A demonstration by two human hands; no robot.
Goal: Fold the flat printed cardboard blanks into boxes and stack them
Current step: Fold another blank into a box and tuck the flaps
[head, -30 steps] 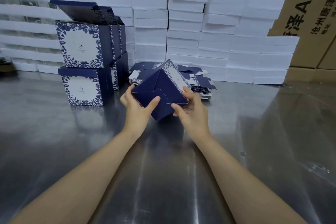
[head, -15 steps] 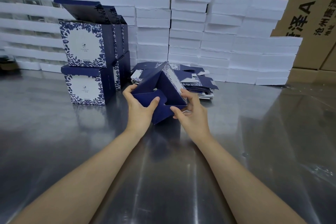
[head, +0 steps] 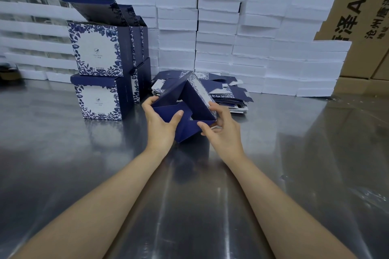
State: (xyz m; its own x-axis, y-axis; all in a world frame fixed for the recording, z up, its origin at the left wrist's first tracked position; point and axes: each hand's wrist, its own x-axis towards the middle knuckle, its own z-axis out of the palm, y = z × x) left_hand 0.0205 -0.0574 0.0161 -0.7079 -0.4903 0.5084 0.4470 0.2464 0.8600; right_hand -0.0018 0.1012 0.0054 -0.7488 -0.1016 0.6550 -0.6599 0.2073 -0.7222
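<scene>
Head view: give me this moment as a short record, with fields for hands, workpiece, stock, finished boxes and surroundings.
hands: left hand and right hand both grip the half-folded box
thumbs: each presses a navy flap
workpiece: tilted, the end facing the camera not yet closed
stock: pile of flat blanks just behind the hands
finished boxes: stacked two high at left, upper lids raised
surface: metal table
background: white slabs stacked in columns, brown cartons behind
</scene>
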